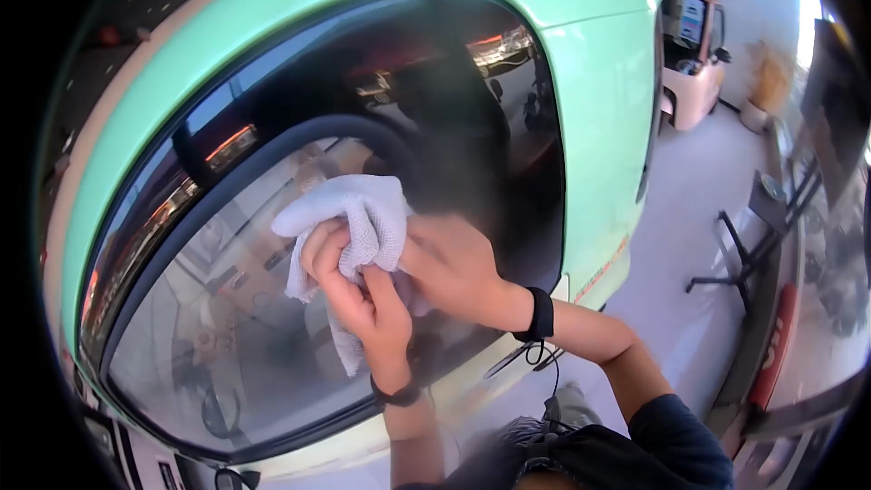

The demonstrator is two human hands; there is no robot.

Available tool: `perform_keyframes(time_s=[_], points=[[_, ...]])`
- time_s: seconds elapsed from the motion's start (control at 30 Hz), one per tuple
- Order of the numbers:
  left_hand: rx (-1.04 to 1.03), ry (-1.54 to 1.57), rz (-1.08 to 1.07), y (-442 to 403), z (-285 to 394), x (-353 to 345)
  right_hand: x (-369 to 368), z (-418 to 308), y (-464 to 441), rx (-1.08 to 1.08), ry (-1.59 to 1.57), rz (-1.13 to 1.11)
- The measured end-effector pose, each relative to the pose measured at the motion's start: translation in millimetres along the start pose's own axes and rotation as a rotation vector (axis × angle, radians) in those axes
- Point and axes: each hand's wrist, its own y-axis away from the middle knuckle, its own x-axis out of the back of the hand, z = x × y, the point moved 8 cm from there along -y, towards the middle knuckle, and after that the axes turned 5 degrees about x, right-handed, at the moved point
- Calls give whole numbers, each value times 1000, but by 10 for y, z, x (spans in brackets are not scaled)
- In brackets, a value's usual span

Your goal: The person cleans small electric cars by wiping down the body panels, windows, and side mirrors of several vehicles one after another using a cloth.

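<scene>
A bunched white cloth [363, 209] is gathered between my two hands, in front of a car's dark side window [472, 172]. My left hand [349, 286] has its fingers curled into the folds, and a corner of the cloth hangs below it. On the right, my right hand [454, 263] grips the cloth's other side, its fingertips partly hidden by the fabric. Whether the cloth touches the glass I cannot tell. Black bands circle both wrists.
Mint-green bodywork [599, 127] surrounds the window. To the right lies a pale floor [676, 209], with a black-legged stand [744, 254] on it. A pink vehicle [694, 82] and a potted plant [767, 82] stand at the back right.
</scene>
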Motion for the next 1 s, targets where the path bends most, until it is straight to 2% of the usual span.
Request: perform_keyframes(time_s=[0.07,0.23,0.37,0.47,0.53,0.6,0.67,0.83,0.9,1.0], points=[[-67,-127,-14,-153,184,-264,189,228,-124,-56,-138,-46],[-58,-399,72,-385,563,-649,571,708,-378,-173,-458,-189],[-56,-509,130,-307,657,-833,752,936,-346,-156,-533,-111],[-232,-790,-48,-363,1007,-1270,1083,1186,-301,-211,-473,26],[-195,-739,-193,-396,1047,-1650,1289,1430,-54,-241,-373,193],[-213,-785,-324,-358,1100,-2104,1486,1658,169,-339,-276,233],[-194,-750,-352,-273,1101,-2458,1681,1821,365,-421,-132,230],[-338,-546,-448,70,1148,-3412,2175,2308,885,-581,93,218],[-333,-486,-559,241,1165,-3743,2301,2393,1105,-655,98,204],[-357,-399,-595,549,1082,-4039,2376,2393,1385,-711,119,229]])
